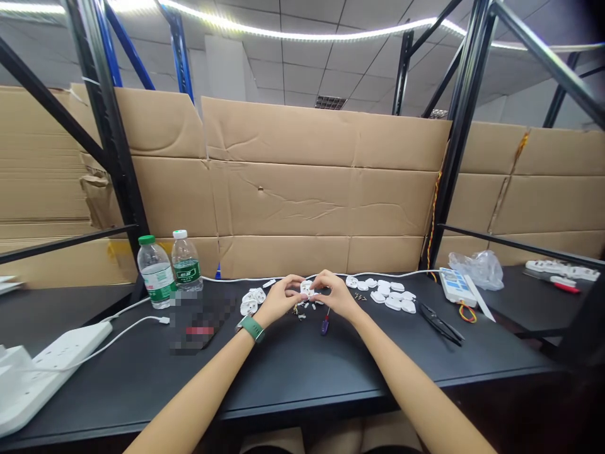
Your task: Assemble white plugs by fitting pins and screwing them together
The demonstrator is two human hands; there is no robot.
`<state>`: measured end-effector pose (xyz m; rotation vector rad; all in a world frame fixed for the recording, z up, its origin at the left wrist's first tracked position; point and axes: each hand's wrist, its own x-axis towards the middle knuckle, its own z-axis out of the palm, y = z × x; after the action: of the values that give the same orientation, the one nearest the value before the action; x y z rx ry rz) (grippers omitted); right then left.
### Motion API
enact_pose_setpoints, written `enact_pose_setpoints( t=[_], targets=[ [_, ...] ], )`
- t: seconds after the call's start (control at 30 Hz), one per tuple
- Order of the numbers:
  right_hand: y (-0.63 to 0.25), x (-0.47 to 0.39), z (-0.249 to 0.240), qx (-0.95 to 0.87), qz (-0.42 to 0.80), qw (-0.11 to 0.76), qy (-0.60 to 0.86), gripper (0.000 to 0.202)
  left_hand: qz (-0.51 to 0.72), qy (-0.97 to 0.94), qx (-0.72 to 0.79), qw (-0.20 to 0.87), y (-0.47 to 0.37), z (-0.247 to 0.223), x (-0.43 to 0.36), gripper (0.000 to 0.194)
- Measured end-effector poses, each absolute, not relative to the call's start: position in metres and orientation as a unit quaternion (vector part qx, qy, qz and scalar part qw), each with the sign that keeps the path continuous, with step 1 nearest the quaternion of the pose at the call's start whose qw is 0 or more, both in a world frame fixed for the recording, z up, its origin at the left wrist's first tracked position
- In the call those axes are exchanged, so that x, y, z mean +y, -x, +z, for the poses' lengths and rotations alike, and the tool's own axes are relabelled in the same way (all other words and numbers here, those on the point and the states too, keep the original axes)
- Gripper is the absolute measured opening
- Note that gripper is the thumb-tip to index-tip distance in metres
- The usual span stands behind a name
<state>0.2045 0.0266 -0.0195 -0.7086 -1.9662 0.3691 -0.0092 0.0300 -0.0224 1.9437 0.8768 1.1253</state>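
Observation:
Both my hands meet over the middle of the black table, pinching a small white plastic socket piece (307, 288) between them. My left hand (282, 301), with a green watch on its wrist, grips its left side. My right hand (336, 295) has its fingers on the right side. Under the hands lie small white and brass-coloured bits (301, 316), too small to name. A screwdriver (325, 324) with a purple handle lies just below my right hand. Left of my hands is a pile of white socket pieces (250, 302); to the right, several white covers (392, 295) lie spread out.
Two water bottles (157, 277) stand at the back left near a blurred dark object (201, 321). A white power strip (57, 372) and cable lie at left. Black tongs or pliers (440, 324), a white-and-blue device (457, 287) and a plastic bag (477, 270) are at right. Cardboard (302, 202) walls the back.

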Motion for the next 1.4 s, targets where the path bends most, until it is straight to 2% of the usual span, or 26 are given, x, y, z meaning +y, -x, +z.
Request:
enact_pose_setpoints(
  t=[0.13,0.33,0.5,0.67,0.77,0.87,1.2,1.3,1.4],
  targets=[
    [-0.21,0.037,-0.03,-0.8,0.13,0.472,0.346,0.028,0.431,-0.753,0.35,0.353,0.012,-0.023,0.03,0.046],
    [-0.22,0.05,-0.05,-0.815,0.081,0.371,0.438,0.024,0.439,-0.753,0.353,0.339,0.014,-0.021,0.029,0.048],
    [-0.221,0.05,-0.054,-0.824,0.046,0.292,0.484,0.026,0.428,-0.747,0.35,0.37,0.013,-0.018,0.027,0.049],
    [-0.218,0.053,-0.051,-0.808,0.052,0.316,0.494,0.017,0.439,-0.704,0.366,0.421,0.012,-0.017,0.026,0.052],
    [-0.219,0.057,-0.051,-0.778,0.048,0.352,0.519,0.019,0.445,-0.68,0.373,0.447,0.012,-0.015,0.025,0.054],
    [-0.223,0.062,-0.053,-0.761,0.062,0.351,0.541,0.022,0.449,-0.681,0.378,0.439,0.013,-0.014,0.024,0.052],
    [-0.234,0.072,-0.062,-0.765,0.069,0.331,0.549,0.027,0.442,-0.762,0.389,0.27,0.015,-0.013,0.025,0.03],
    [-0.235,0.072,-0.062,-0.762,0.076,0.334,0.549,0.022,0.4,-0.826,0.372,0.141,0.019,-0.012,0.025,0.021],
    [-0.235,0.073,-0.061,-0.754,0.083,0.337,0.559,0.019,0.337,-0.863,0.371,0.062,0.023,-0.011,0.026,0.025]
  ],
)
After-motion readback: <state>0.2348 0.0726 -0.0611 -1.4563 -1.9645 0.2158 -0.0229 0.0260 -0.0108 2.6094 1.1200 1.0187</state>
